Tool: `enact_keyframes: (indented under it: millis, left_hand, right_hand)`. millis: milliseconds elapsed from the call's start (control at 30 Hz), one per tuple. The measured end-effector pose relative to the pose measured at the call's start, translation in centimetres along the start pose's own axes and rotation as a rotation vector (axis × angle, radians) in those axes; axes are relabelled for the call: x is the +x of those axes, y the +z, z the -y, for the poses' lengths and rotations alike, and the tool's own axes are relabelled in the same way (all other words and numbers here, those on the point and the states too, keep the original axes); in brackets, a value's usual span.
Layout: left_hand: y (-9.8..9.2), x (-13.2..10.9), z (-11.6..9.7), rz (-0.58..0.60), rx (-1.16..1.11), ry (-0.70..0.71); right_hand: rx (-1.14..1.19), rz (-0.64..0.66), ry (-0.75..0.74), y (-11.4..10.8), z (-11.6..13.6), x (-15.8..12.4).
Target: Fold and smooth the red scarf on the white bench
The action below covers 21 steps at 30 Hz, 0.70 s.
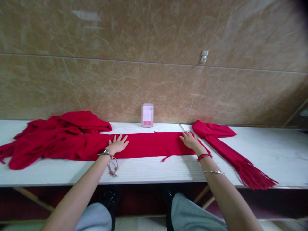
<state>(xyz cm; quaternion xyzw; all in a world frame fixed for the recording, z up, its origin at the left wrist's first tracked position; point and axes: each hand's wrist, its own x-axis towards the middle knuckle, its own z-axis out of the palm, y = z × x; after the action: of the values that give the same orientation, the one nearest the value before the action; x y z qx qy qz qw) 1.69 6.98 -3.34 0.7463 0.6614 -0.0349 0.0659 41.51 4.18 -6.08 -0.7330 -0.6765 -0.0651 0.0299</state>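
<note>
A long red scarf [149,144] lies stretched out flat across the white table. My left hand [117,144] rests palm down on it, fingers spread, just right of where the cloth turns wrinkled. Near the flat part's right end, my right hand [190,140] also presses down on the cloth with its fingers apart. To the left the scarf runs into a bunched heap of red cloth [62,131]; whether it is all one piece I cannot tell. Right of my right hand lies a folded red scarf [223,155], its fringe hanging over the table's front edge.
A small pale box or phone-like item [147,115], blurred out, stands upright against the marbled tile wall [134,86]. A white cat-shaped piece [204,56] is fixed to the wall. The white table [149,170] is narrow, with my knees below its front edge.
</note>
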Motion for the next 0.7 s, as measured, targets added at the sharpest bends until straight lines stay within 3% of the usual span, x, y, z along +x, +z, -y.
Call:
enact_keyframes:
  millis: [67, 200, 267, 333, 433, 700]
  left_hand:
    - [-0.4, -0.3, -1.3, -0.031, 0.021, 0.046]
    - [-0.5, -1.1, -6.2, -0.062, -0.007, 0.263]
    - [0.0, -1.3, -8.7, -0.034, -0.028, 0.343]
    - [0.6, -1.3, -10.4, 0.015, -0.029, 0.358]
    - [1.2, -1.1, -11.1, 0.082, -0.011, 0.359]
    - [1.2, -1.7, -10.3, 0.023, -0.027, 0.395]
  right_hand:
    - [0.074, -0.034, -0.04, -0.8, 2.7, -0.3]
    - [0.147, -0.028, -0.33, -1.7, 8.6, -1.8]
    - [0.122, 0.036, -0.428, -1.7, 10.3, -2.8]
    - [0.079, 0.071, -0.465, -1.6, 10.4, -3.5]
    - [-0.003, 0.071, -0.436, -1.2, 7.6, -4.2]
    - [-0.21, -0.012, -0.283, 1.8, -6.2, -4.4]
